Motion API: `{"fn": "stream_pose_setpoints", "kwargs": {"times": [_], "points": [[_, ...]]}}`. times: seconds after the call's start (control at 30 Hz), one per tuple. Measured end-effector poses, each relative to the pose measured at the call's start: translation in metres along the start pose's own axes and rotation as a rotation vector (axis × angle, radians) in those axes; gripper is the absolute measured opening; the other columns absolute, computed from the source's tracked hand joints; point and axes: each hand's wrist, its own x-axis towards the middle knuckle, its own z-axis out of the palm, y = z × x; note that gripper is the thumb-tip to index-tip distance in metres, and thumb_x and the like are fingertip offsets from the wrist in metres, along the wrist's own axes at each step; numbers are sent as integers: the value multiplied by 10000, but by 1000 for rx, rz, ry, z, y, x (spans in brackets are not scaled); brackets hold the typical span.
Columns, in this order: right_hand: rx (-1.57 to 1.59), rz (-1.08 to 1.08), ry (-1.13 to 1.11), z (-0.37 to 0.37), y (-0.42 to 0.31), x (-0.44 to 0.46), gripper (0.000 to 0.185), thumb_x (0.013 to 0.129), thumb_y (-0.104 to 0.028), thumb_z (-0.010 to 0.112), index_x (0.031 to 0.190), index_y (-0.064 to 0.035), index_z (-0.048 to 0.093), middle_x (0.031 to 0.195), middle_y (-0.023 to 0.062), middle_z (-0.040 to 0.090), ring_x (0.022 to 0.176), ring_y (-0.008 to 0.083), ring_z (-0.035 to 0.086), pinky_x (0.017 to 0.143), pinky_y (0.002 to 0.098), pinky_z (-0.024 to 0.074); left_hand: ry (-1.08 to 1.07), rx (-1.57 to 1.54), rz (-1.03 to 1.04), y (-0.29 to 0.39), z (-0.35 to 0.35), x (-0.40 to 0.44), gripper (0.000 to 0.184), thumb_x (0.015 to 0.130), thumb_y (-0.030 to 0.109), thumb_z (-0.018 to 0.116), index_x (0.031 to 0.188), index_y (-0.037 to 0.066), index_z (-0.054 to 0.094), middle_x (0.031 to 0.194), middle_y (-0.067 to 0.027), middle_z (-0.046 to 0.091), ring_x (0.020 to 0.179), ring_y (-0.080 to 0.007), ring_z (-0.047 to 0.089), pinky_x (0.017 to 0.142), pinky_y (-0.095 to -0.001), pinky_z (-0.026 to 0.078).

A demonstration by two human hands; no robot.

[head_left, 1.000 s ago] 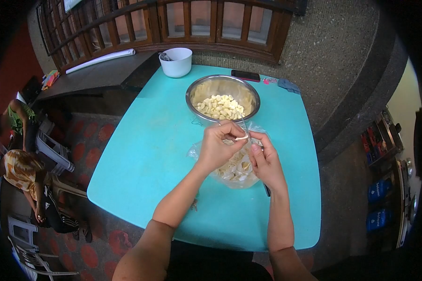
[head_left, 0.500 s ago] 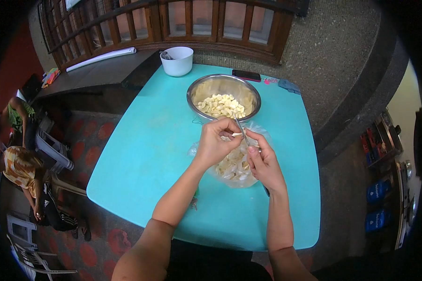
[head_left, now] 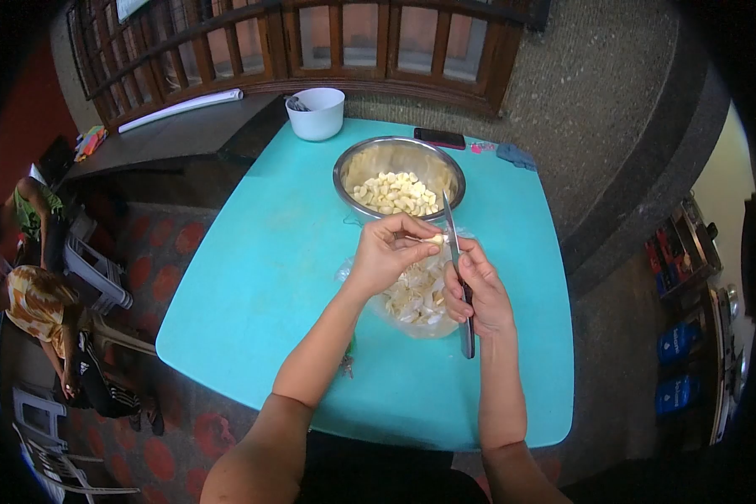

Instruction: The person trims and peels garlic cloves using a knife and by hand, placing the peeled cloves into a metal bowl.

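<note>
Between its thumb and fingers, my left hand pinches a pale garlic clove. My right hand is closed round a knife with a dark handle, its blade pointing up and away beside the clove. Under both hands lies a clear plastic bag with whitish peels and pieces in it, partly hidden by the hands. Just beyond stands a steel bowl holding many peeled cloves.
A turquoise table carries everything. At its far side are a white bowl, a dark phone and a bluish cloth. Two people sit at the left near grey plastic stools. A wall with a wooden window stands behind.
My right hand has turned the knife more upright, and its handle now shows below the palm. The left hand still pinches the clove, with the fingers slightly shifted.
</note>
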Motion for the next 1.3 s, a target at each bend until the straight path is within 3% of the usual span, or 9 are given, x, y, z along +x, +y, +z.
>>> {"fn": "stream_pose_setpoints", "kwargs": {"times": [0.1,0.2,0.4,0.6,0.7,1.3], "points": [[-7,-56,-3,-2,5,3,299,965,-226,453,1233,-95,428,594,1,440,384,47,340,346,199,281,27,11,-58,-8,-1,2,173,741,-46,700,877,-11,598,965,-109,646,823,-114,624,736,-239,521],[-215,-119,73,3,11,4,307,964,-235,458,1234,-92,428,604,1,443,387,46,353,347,197,287,36,-17,-103,-4,1,0,218,734,-46,707,912,-4,587,977,-116,646,893,-134,618,790,-257,522],[-151,-116,107,2,9,3,310,962,-230,465,1235,-86,430,588,-1,440,391,40,358,354,192,287,86,-55,-101,-5,-3,2,162,771,-35,674,909,-3,594,988,-106,647,851,-108,613,780,-241,512],[-357,-79,96,1,-1,-1,373,965,-216,450,1313,-98,381,594,-15,434,397,30,346,361,190,285,37,-60,-129,4,-4,1,224,781,-44,641,1004,-20,631,1006,-109,649,910,-119,608,812,-246,500],[-396,-41,80,14,-8,-7,391,968,-198,437,1342,-116,357,591,-25,414,406,27,326,368,188,276,8,110,-55,3,-4,2,250,764,-60,644,1010,-18,645,1028,-118,647,959,-148,604,853,-280,495],[-348,-32,68,8,-5,-5,348,975,-224,427,1303,-109,429,572,-22,398,399,32,326,368,182,287,6,25,-114,8,2,-2,291,764,-85,632,1048,-18,636,1067,-118,635,977,-156,599,851,-283,500]]}}
